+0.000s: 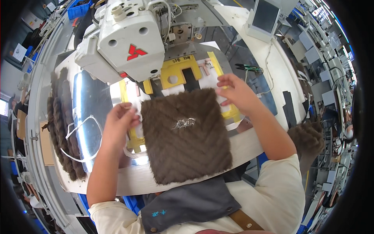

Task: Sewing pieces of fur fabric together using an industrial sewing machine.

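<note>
A square brown fur panel point(187, 144) with a chevron grain lies in front of the sewing machine, hanging over the table's near edge. A small shiny, crinkled silvery patch point(184, 123) sits at its upper middle. My left hand point(124, 119) is beside the panel's left edge, its fingers loosely curled and apart, holding nothing visible. At the far right corner, my right hand point(236, 93) has its fingers spread, close to the fur. A yellow-edged template point(173, 74) with cutouts lies just beyond the panel, under the machine's head. The panel covers part of it.
The white sewing machine head point(128, 43) overhangs the work area. Fur strips point(64, 124) and a white cord loop point(82, 158) lie at left. Green-handled snips point(249, 68) rest on the right, below a monitor point(265, 17). More brown fur point(307, 142) hangs at far right.
</note>
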Demonstrator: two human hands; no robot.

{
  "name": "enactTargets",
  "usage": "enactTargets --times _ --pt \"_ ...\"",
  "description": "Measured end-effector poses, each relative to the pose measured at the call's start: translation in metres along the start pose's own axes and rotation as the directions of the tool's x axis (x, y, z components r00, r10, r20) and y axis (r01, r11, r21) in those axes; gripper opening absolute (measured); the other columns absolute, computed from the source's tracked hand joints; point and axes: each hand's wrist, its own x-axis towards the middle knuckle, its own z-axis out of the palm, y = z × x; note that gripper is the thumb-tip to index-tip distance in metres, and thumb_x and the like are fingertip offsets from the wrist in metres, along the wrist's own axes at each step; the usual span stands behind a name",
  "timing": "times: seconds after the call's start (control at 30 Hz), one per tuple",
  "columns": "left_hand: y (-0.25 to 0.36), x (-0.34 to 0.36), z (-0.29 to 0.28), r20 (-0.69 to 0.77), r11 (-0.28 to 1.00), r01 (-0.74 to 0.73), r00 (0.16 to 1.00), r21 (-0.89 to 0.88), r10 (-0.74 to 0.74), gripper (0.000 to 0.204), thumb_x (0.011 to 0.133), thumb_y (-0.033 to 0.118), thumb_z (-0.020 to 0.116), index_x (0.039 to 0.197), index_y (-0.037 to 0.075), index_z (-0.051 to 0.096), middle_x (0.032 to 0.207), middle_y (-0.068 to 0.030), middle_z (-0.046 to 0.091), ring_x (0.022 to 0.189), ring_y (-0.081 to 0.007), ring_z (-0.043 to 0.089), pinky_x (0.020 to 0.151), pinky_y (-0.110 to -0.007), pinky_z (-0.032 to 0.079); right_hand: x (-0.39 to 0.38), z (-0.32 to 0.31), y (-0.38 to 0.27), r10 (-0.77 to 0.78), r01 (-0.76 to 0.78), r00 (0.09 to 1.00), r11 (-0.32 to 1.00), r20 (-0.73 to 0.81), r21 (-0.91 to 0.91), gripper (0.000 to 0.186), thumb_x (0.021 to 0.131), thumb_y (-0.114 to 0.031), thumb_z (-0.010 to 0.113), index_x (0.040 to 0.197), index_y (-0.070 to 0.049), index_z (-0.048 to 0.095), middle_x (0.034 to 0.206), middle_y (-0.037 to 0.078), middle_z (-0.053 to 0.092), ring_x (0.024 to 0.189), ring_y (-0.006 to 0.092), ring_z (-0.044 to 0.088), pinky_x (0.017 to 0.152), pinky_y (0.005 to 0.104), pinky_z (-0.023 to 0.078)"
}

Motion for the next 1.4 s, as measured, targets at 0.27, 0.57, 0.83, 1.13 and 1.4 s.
enactTargets --times 0.27,0.57,0.83,1.13,1.4 --pt "0.007 -0.018 0.013 0.133 0.991 0.114 0.983 0.074 -0.123 0.059 0.096 0.017 0.073 0.144 0.000 0.044 0.096 -0.0075 0.063 0.075 -0.0133 0.059 0.062 -0.027 0.046 -0.011 0.015 0.009 -0.023 0.001 0.996 0.969 0.085 0.249 0.047 0.092 -0.021 0.076 0.129 -0.001 0.055 0.122 0.010 0.060 0.093 0.0169 0.061 0.079 0.0342 0.051" --pt "0.003 -0.050 0.034 0.235 0.550 -0.270 0.963 0.790 0.135 0.055 0.088 0.010 0.066 0.143 0.013 0.061 0.088 -0.0228 0.071 0.067 -0.0384 0.066 0.071 -0.043 0.054 -0.034 0.024 -0.001 -0.068 0.146 0.978 0.898 0.197 -0.416 0.035 0.091 -0.024 0.074 0.115 -0.004 0.058 0.071 0.007 0.060 0.067 0.0202 0.058 0.063 0.0382 0.046" --pt "-0.003 -0.011 0.039 0.222 0.346 -0.381 0.881 0.858 0.418 0.045 0.092 0.024 0.071 0.134 0.008 0.065 0.094 -0.0181 0.067 0.084 -0.0318 0.068 0.078 -0.041 0.055 -0.031 0.031 -0.006 -0.126 0.181 0.982 0.853 0.143 -0.489 0.030 0.089 -0.019 0.072 0.112 -0.003 0.061 0.064 0.010 0.057 0.063 0.0252 0.057 0.063 0.0411 0.043" --pt "0.020 -0.006 0.051 0.250 0.220 -0.301 0.940 0.928 0.233 0.050 0.099 0.033 0.063 0.144 0.012 0.058 0.101 -0.0225 0.071 0.097 -0.0381 0.069 0.084 -0.047 0.055 -0.027 0.035 0.004 -0.168 0.193 0.981 0.875 0.097 -0.444 0.028 0.088 -0.017 0.072 0.112 -0.005 0.065 0.063 0.009 0.057 0.060 0.0236 0.057 0.061 0.0384 0.044" --pt "0.002 0.015 0.037 0.187 0.111 -0.266 0.867 0.958 0.461 0.052 0.098 0.032 0.063 0.145 0.011 0.057 0.095 -0.0203 0.068 0.090 -0.0395 0.069 0.079 -0.049 0.055 -0.026 0.037 0.007 -0.183 0.189 0.981 0.865 0.058 -0.465 0.029 0.087 -0.017 0.073 0.112 -0.005 0.065 0.063 0.009 0.055 0.059 0.0232 0.055 0.061 0.0378 0.044"
